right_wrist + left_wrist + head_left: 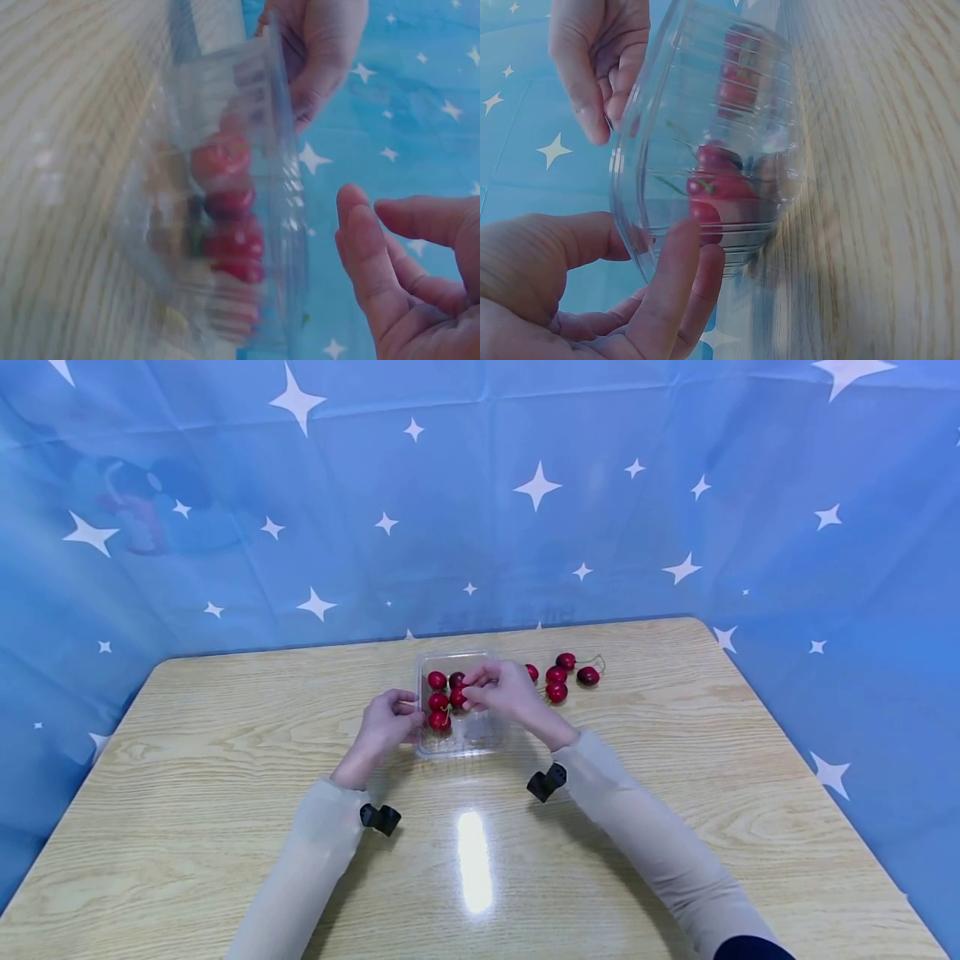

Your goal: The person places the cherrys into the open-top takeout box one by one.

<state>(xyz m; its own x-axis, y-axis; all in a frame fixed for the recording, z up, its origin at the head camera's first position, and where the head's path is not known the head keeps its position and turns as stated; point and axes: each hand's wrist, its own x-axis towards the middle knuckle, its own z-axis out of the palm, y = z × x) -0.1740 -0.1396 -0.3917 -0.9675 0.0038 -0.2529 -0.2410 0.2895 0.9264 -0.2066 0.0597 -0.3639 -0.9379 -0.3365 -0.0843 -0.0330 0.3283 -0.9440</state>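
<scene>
A clear plastic box (480, 739) stands on the table with several dark red cherries (438, 702) in it, mostly along its left side. My left hand (390, 722) pinches the box's left wall; in the left wrist view the thumb is at the rim and the fingers (667, 289) lie against the outside. Over the box hangs my right hand (508, 693), its fingers loosely bent. The right wrist view shows the thumb and fingertips (365, 232) close together, with no cherry visible between them. Some cherry stems stick up inside the box.
Several loose cherries (557, 675) lie on the wooden table (637, 827) right of the box, some with stems, one partly behind the right hand. A blue star-patterned cloth (480, 502) hangs behind the table. Small black cameras (546, 782) sit on both wrists.
</scene>
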